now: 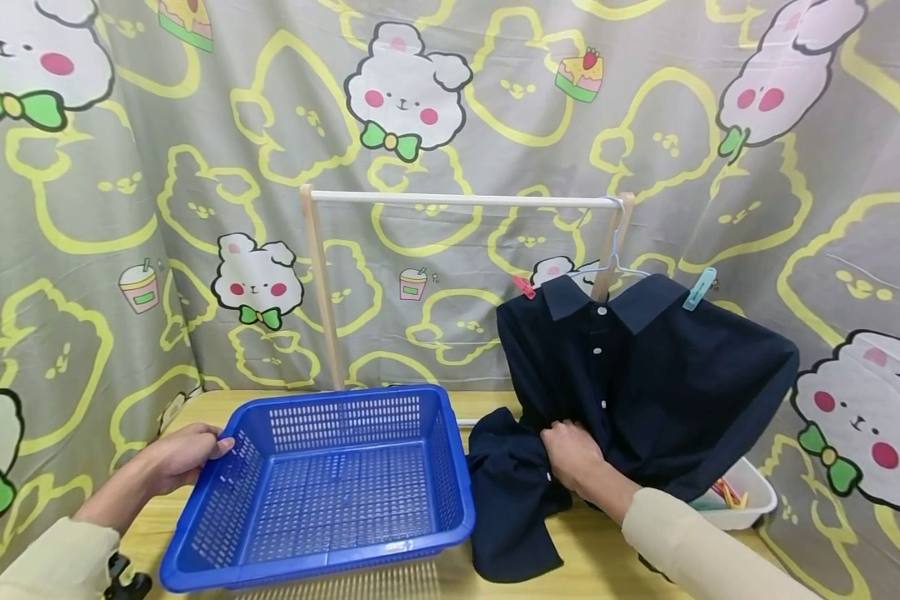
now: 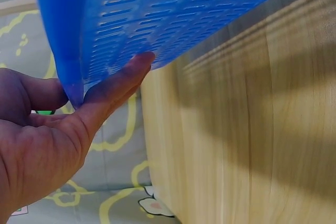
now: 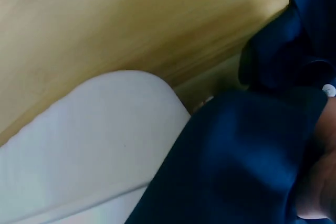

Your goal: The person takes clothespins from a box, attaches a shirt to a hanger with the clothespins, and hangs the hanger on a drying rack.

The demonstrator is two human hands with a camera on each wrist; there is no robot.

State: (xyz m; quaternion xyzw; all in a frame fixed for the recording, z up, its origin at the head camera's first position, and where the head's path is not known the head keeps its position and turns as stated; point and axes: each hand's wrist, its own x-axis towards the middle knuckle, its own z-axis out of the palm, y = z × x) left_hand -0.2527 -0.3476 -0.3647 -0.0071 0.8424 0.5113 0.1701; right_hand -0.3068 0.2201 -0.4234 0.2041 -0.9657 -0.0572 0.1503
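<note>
My left hand [image 1: 183, 457] pinches the left rim of a blue plastic basket [image 1: 453, 467], thumb on one side and fingers on the other. Slotted holes cover the basket's walls and base, and nothing lies inside it. In the left wrist view its underside [image 2: 173, 19] is raised over the wooden tabletop, which carries its shadow. A dark navy button-up shirt [image 1: 667, 367] hangs on a light wire hanger [image 1: 617, 262] at the right. My right hand [image 1: 576, 454] grips bunched cloth near its front; part of the shirt drapes to the table. Shirt cloth [image 3: 226, 150] hides most of my fingers in the right wrist view.
A red clothespin [image 1: 523, 287] and a teal clothespin [image 1: 699, 289] sit at the shirt's shoulders. The hanger hooks on the white bar [image 1: 450, 199] of a wooden-post rack. Behind the shirt, a white container [image 1: 753, 500] holds colourful pegs. A patterned curtain [image 1: 420, 333] surrounds the table.
</note>
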